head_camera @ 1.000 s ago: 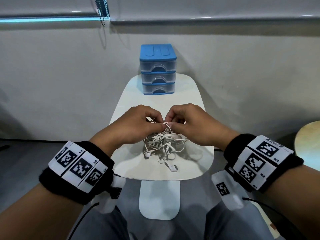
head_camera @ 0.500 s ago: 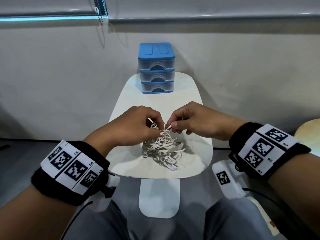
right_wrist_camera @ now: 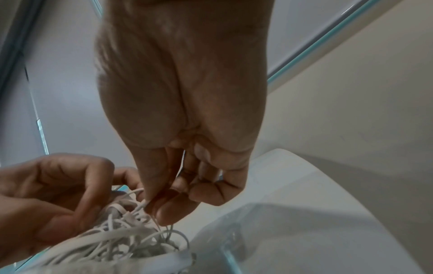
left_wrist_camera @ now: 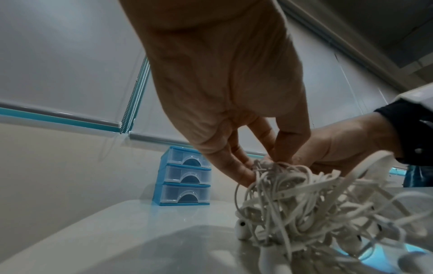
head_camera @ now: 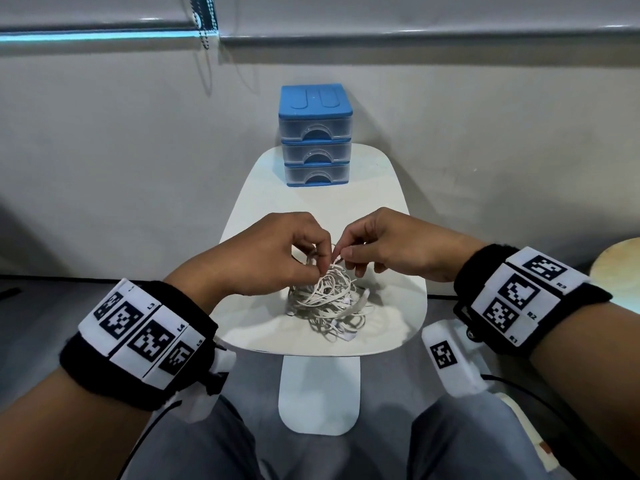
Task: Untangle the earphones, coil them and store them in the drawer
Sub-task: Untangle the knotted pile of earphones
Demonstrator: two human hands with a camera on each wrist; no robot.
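A tangled heap of white earphones (head_camera: 332, 301) (left_wrist_camera: 304, 204) (right_wrist_camera: 121, 239) lies on the near part of a small white table (head_camera: 388, 209). My left hand (head_camera: 273, 254) (left_wrist_camera: 234, 103) pinches cord at the top of the tangle from the left. My right hand (head_camera: 384, 245) (right_wrist_camera: 178, 140) pinches a strand between thumb and forefinger just to the right of it. The two pinches almost touch above the heap. One earbud (left_wrist_camera: 241, 229) rests on the tabletop at the heap's foot. A blue three-drawer unit (head_camera: 315, 136) (left_wrist_camera: 185, 176) stands at the table's far end, all drawers closed.
A grey wall rises behind the table, with a bead chain (head_camera: 204, 22) hanging from a blind. A round wooden tabletop (head_camera: 620, 271) shows at the right edge. My knees (head_camera: 214, 445) are under the table's near edge.
The hands have drawn slightly apart at the top of the tangle. The right hand has shifted a little to the right, pulling a strand. The heap stays on the table.
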